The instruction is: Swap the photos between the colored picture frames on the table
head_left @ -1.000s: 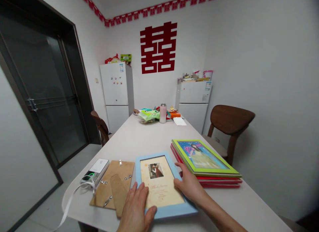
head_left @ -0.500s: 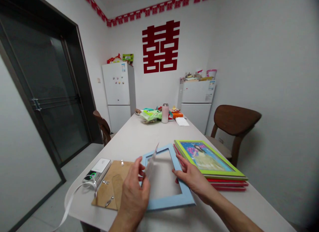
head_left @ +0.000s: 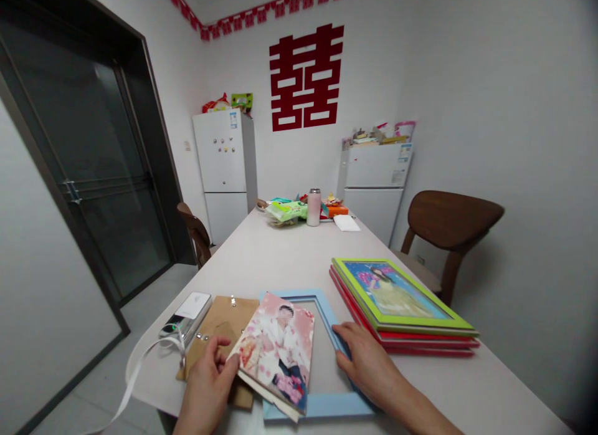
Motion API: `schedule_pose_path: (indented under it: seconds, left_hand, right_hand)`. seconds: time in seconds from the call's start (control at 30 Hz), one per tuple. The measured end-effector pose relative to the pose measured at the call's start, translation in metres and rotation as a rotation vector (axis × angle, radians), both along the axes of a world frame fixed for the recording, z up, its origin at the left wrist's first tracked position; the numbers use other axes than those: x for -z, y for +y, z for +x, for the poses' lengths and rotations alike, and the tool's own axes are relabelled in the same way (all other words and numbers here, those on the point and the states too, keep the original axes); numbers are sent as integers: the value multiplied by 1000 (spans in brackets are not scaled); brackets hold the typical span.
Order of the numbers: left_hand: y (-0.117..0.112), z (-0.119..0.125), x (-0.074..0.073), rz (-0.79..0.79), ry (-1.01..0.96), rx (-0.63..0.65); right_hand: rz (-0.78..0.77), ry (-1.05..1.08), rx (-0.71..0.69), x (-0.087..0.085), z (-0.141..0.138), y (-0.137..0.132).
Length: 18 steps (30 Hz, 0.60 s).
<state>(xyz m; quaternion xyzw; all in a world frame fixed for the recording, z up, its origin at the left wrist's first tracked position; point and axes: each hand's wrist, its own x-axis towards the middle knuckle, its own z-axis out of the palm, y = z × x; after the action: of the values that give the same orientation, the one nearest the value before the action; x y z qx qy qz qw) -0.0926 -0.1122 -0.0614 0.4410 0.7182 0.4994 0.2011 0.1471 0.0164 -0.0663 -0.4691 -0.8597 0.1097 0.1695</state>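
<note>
My left hand [head_left: 208, 382] grips the left edge of a pink photo print [head_left: 278, 351] with a card behind it, lifted and tilted over a light blue picture frame [head_left: 327, 407]. The frame lies flat on the white table [head_left: 280, 260], its opening showing bare. My right hand [head_left: 369, 366] rests on the frame's right side, fingers flat and a little spread. A brown frame backboard [head_left: 222, 320] with metal clips lies just left of the frame, partly under the photo.
A stack of frames, green one [head_left: 402, 298] on top of red ones, lies to the right. A white device [head_left: 187, 310] with a ribbon sits at the left edge. Bottle [head_left: 314, 207] and packets stand at the far end. Wooden chairs [head_left: 451, 223] flank the table; two fridges behind.
The insert that filled the blue frame has been lifted out by my left hand and turned over, now showing a pink photo. My right hand stayed on the frame's right side.
</note>
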Motion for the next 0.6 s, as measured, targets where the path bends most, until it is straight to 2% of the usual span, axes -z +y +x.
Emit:
schedule_pose_path:
  seconds: [0.13,0.27,0.4,0.53,0.6]
  left_hand:
    - [14,-1,-5,24,-191,58]
    - [30,4,-6,12,-303,137]
    - [38,12,-5,-4,-369,209]
    - [37,18,-8,33,-455,239]
    - [35,22,-11,73,-488,248]
  right_hand:
    - [55,39,-31,-6,-7,-5]
    - [-18,75,-163,-14,-21,-17]
    - [-68,131,-183,-14,-29,-25]
    - [-146,412,-140,-10,-28,-19]
    - [-310,626,-64,-10,-30,-14]
